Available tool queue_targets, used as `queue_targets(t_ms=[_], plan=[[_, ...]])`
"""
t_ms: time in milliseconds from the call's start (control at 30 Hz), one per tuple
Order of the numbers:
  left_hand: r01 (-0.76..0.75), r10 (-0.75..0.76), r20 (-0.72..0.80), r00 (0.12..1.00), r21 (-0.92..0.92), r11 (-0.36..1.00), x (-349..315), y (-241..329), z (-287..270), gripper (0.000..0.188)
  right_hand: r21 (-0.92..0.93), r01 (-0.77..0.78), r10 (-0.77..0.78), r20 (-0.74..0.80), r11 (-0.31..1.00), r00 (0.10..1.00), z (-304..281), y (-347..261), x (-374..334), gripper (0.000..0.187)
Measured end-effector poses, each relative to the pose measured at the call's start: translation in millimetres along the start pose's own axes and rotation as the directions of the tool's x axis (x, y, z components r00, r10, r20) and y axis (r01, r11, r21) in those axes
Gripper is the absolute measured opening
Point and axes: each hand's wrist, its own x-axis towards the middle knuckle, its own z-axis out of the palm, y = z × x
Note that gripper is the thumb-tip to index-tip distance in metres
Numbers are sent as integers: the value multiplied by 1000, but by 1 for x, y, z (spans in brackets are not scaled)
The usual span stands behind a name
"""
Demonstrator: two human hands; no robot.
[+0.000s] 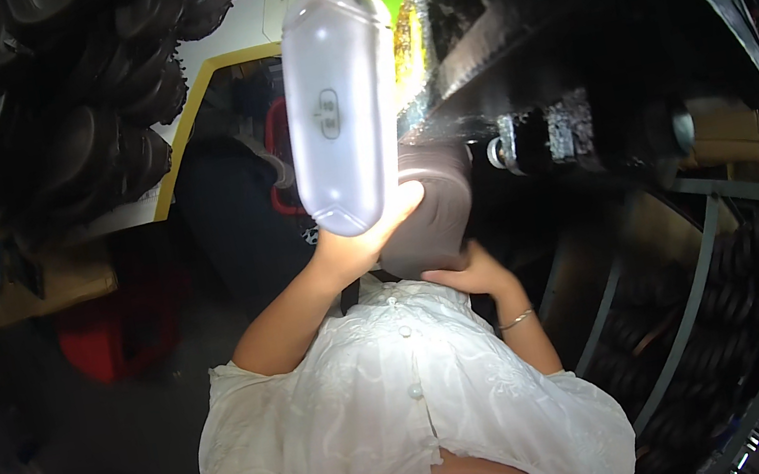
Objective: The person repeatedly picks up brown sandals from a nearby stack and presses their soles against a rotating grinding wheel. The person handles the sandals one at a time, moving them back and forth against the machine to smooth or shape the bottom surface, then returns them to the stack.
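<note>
A dark brown shoe sole (436,212), slightly blurred, is held in front of my white shirt, below the machine. My left hand (370,239) grips its left side, with the thumb lying on the surface; a pale elongated lamp (342,111) hides the other fingers. At the lower end of the sole, my right hand (477,272) is closed around the edge, and some of its fingers are out of sight behind it. The upper end of the sole reaches close to the brightly lit part of a dark machine (473,78).
A heap of similar dark brown soles (71,98) is piled at the upper left, by a white tabletop (216,27) with a yellow edge. A red plastic container (113,335) stands low on the left. To the right, a grey-green metal rack (700,272) holds more dark pieces.
</note>
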Motion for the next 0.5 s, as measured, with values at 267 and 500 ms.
queue_targets(t_ms=[267, 500], plan=[[15, -14, 20, 1000, -80, 997, -9, -8, -1, 36, 84, 375, -283, -512, 923, 811, -142, -21, -61, 41], [94, -94, 4, 996, -116, 989, -11, -7, 2, 34, 120, 741, -409, -770, 661, 490, -162, -70, -18, 45]])
